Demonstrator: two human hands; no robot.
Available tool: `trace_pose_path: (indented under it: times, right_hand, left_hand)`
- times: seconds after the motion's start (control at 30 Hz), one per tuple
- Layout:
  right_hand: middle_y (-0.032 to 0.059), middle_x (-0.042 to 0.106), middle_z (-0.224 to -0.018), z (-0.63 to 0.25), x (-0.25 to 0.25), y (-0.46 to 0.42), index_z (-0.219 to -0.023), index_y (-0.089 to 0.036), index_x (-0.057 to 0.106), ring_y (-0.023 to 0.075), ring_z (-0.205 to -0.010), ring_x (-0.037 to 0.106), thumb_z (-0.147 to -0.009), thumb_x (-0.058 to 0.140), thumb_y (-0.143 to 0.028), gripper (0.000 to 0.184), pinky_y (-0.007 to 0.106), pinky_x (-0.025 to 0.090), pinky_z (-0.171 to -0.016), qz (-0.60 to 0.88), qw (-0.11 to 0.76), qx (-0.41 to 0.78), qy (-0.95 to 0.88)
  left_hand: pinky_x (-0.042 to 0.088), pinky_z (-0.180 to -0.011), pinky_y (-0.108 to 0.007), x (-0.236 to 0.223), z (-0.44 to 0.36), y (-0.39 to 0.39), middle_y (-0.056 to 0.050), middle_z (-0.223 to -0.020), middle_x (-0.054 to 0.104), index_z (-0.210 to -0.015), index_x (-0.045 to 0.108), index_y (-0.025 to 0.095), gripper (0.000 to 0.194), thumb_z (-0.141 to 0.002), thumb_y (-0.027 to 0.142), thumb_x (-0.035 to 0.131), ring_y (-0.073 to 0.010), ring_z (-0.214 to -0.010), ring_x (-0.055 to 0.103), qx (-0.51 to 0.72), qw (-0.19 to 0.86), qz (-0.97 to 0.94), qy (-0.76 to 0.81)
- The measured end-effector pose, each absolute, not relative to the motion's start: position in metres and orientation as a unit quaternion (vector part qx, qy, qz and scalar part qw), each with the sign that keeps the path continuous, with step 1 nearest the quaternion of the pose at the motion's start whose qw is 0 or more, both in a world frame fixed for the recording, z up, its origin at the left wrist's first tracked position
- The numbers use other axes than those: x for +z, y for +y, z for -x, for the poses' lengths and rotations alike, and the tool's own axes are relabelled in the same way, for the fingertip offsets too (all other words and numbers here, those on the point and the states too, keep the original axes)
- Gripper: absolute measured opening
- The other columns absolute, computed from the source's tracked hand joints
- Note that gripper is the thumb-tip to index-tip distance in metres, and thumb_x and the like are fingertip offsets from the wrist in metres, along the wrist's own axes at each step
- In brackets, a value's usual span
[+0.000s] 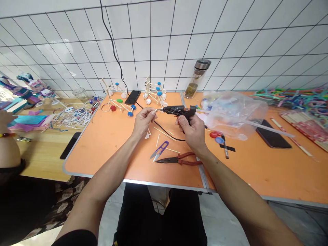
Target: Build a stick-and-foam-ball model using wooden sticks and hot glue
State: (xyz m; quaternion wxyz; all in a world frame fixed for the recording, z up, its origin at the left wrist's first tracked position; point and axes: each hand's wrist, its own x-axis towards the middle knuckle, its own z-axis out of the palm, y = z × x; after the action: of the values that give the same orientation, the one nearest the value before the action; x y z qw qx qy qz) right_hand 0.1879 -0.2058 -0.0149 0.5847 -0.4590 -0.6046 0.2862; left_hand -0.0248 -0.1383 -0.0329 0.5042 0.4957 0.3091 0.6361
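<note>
My right hand (193, 131) is wrapped round the grip of a black hot glue gun (175, 110), its nozzle pointing left. A long translucent glue stick (269, 129) sticks out of the gun's back end. The fingers of my left hand (143, 121) pinch something small right at the nozzle tip; what it is I cannot make out. Below the hands lie purple thread snips (162, 149) and long-nose pliers (179, 159) with red handles. Several thin wooden sticks (164, 133) are scattered around them.
Stick models with coloured caps (153, 90) stand at the back, near a black phone (132, 97). A glass tea bottle (196, 78) is by the wall. On the right are a plastic bag (235, 112) and another phone (274, 135). Another person's arm (9, 147) shows at left.
</note>
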Motion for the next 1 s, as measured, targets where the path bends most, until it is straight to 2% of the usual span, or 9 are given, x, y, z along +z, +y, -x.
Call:
trace_pose_path:
  times: [0.5,0.7,1.0]
  right_hand:
    - [0.0000,0.064,-0.075,-0.1877,-0.0162,-0.2052,-0.094,-0.023,0.070,0.0148,-0.059,0.048,-0.101,0.070,-0.076,0.053,0.033,0.034,-0.057,0.457,0.589,0.289,-0.601]
    - [-0.0017,0.060,-0.069,-0.1879,-0.0149,-0.2059,-0.091,-0.023,0.068,0.0149,-0.059,0.048,-0.101,0.070,-0.077,0.055,0.033,0.035,-0.058,0.463,0.586,0.285,-0.601]
    - [-0.0003,0.064,-0.072,-0.1882,-0.0159,-0.2049,-0.091,-0.023,0.069,0.0148,-0.059,0.049,-0.101,0.069,-0.077,0.055,0.032,0.036,-0.057,0.463,0.585,0.283,-0.603]
  left_hand:
    - [0.046,-0.057,-0.023,-0.0335,0.0254,-0.1390,0.001,-0.070,0.073,-0.092,0.080,0.020,0.047,-0.075,0.059,0.099,-0.0081,-0.057,0.057,0.634,0.507,-0.497,0.307]
    - [0.045,-0.057,-0.022,-0.0331,0.0257,-0.1386,0.000,-0.070,0.074,-0.092,0.081,0.020,0.048,-0.074,0.060,0.100,-0.0081,-0.057,0.057,0.636,0.508,-0.497,0.300]
    - [0.045,-0.057,-0.023,-0.0325,0.0261,-0.1392,0.001,-0.070,0.072,-0.092,0.079,0.019,0.047,-0.076,0.058,0.099,-0.0085,-0.058,0.056,0.633,0.508,-0.498,0.305]
